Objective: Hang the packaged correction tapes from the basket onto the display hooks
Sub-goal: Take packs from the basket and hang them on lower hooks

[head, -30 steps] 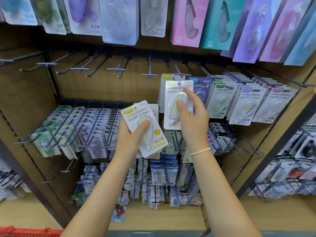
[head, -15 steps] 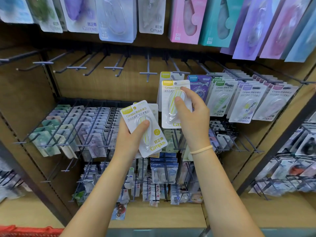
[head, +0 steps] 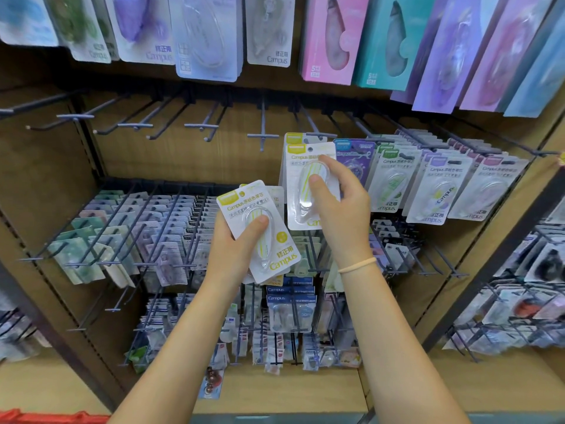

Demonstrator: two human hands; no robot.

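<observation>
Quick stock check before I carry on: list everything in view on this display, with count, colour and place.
Yellow-label correction tape pack: one, white card, pinched at the hook in the middle row.
Stack of yellow-label packs: several, exact count unclear, gripped below it.
Hung packs: many, purple, green and pink labels, right of centre.
Empty hooks: several, grey, upper left.
Large packs: several, pink, teal, purple, blue, top row.
Small packs: many, green to lilac, lower left.
Red basket edge: one, bottom left.
Left hand: holds stack.
Right hand: holds single pack.

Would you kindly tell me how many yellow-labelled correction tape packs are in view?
At least 4: one in the right hand, one hanging behind it, and at least two in the left hand; more may be hidden.
</observation>
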